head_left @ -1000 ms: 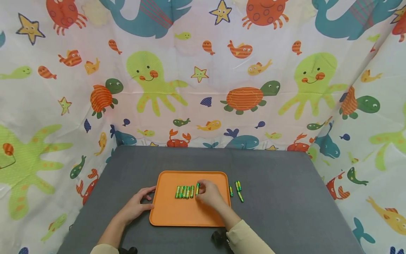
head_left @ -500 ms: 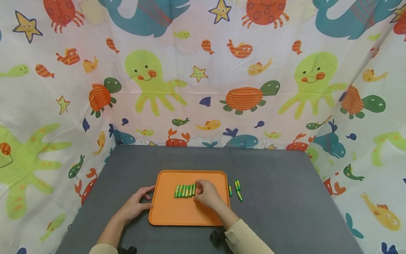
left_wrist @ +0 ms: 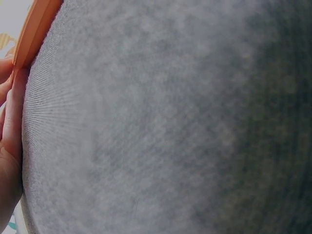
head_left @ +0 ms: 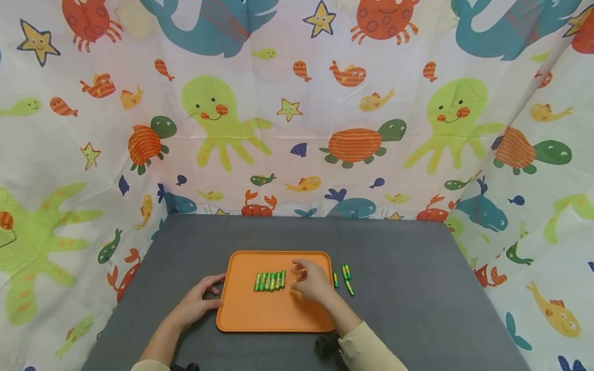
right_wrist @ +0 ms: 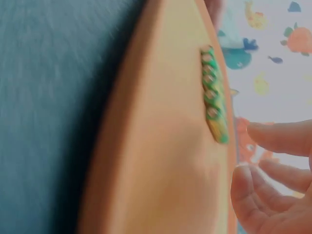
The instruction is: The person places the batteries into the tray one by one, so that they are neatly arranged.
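Observation:
In the head view, a row of several green-and-gold batteries lies side by side on the orange tray. My right hand hovers over the tray just right of that row, fingers parted and holding nothing. The right wrist view shows the same hand apart from the batteries, whose ends face the camera. At the tray's left edge, my left hand touches the rim with its thumb and fingertips. Only part of the left hand shows in the left wrist view, beside the tray rim.
Off the tray's right edge, two batteries lie together on the grey table. Another battery lies slanted below them, and one more is close to the rim. A sea-animal curtain surrounds the table.
My right hand brought a battery left against the row's right end, let it go and drew back to the right. The left hand has stayed at the tray's edge.

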The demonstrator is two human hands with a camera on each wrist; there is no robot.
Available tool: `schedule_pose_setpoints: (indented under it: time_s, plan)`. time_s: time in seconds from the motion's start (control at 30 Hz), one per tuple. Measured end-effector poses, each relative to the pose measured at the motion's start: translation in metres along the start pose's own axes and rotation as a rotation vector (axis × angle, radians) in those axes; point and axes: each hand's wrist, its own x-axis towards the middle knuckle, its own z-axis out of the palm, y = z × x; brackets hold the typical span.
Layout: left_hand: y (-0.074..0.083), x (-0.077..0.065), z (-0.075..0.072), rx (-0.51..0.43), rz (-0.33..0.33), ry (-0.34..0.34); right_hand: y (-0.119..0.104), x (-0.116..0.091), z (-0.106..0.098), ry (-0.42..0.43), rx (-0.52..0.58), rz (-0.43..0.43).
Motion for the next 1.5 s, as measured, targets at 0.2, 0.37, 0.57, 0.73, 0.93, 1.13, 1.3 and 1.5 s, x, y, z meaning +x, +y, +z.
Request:
schedule_pose_setpoints:
  time_s: [0.2,0.37,0.57,0.73,0.93,1.13,1.3,1.5]
  plan:
    - [-0.004,-0.002,0.0,0.007,0.014,0.004,0.008,-0.008,-0.028,0.051,0.015,-0.028]
    - [-0.002,-0.001,0.001,0.012,0.013,0.008,0.019,-0.015,-0.054,0.149,0.026,-0.005]
    - [0.0,-0.001,0.0,0.005,0.034,-0.005,0.042,-0.02,-0.087,0.24,0.034,0.054]
    - [0.002,-0.002,0.0,0.003,0.032,-0.004,0.064,-0.021,-0.105,0.253,0.007,0.081]
    - [0.002,-0.002,0.0,0.004,0.041,-0.001,0.085,-0.022,-0.111,0.22,-0.033,0.135]
    - [0.003,-0.002,0.0,0.004,0.049,-0.004,0.092,-0.02,-0.111,0.15,-0.062,0.172]
    - [0.005,-0.002,0.0,0.017,0.05,-0.003,0.096,-0.018,-0.112,0.107,-0.091,0.159]
    - [0.002,-0.001,0.001,0.025,0.046,-0.005,0.1,-0.018,-0.116,0.078,-0.094,0.155]
